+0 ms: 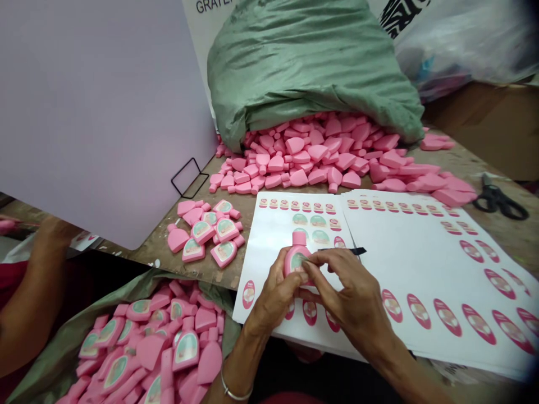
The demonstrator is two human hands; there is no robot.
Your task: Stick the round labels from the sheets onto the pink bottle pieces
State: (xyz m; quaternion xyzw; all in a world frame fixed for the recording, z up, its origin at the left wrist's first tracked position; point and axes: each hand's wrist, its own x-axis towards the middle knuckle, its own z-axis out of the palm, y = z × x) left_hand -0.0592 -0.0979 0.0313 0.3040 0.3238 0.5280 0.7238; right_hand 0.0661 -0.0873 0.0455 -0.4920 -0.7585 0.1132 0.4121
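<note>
My left hand [275,292] is wrapped round a small pink toy bottle [299,240], held upright above the sticker sheets. A green-and-white label [297,261] shows on the bottle's front. My right hand [351,286] is closed, with thumb and forefinger pinched at the label's edge. A thin black tool [357,251] sticks out from between its fingers; its kind is unclear. Beneath both hands lies a sheet of stickers [269,247], with green and pink ones still on its backing.
Another sticker sheet [379,241] lies at right, near black scissors [499,199]. Unlabelled pink bottles [303,157] spill from a green sack [311,62]. Labelled bottles [202,231] sit at left, above an open sack of bottles [168,342]. A co-worker's arm [33,292] shows beyond a pale panel [105,112].
</note>
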